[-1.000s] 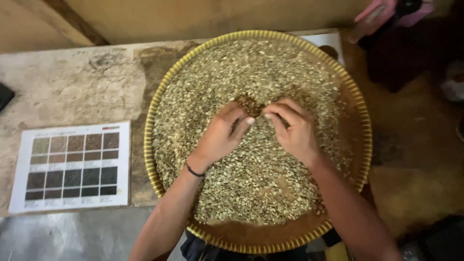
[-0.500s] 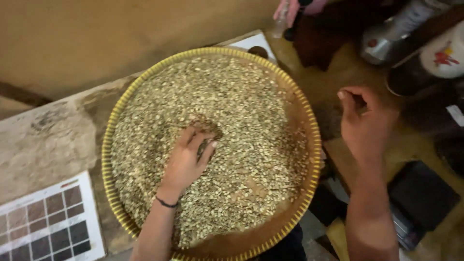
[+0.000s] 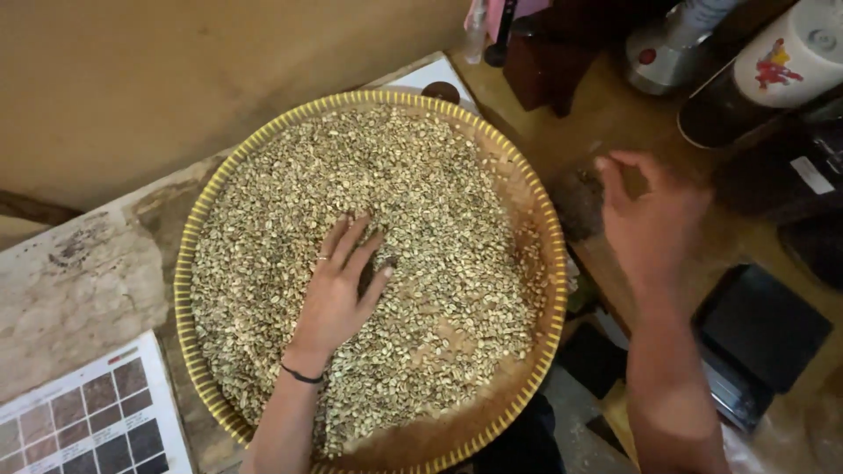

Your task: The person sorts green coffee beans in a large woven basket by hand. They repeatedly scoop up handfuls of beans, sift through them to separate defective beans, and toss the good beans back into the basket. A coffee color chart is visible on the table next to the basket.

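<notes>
We see a wide woven tray [image 3: 189,263] with a yellow rim filling the middle of the frame, carrying a thick layer of pale green beans [image 3: 413,193]. Our left hand [image 3: 338,290] lies flat on the beans near the tray's centre, fingers spread and released, gripping nothing. Our right hand [image 3: 650,219] hangs off the tray at the right of the frame, above the brown bench [image 3: 606,114], fingers curled loosely inward; we cannot tell whether it holds a bean or is bare.

As for progress, we judge the sorting far from done. Nearly the whole tray is covered with beans, lying deep toward the upper left. Only a thin strip at the lower right of the tray shows bare brown weave. We see no separate heap of picked-out beans anywhere, so how much is already culled cannot be told.

A chart [image 3: 83,430] of brown swatches sits at the lower left, and a dark flat device [image 3: 760,325] lies at the lower right.
</notes>
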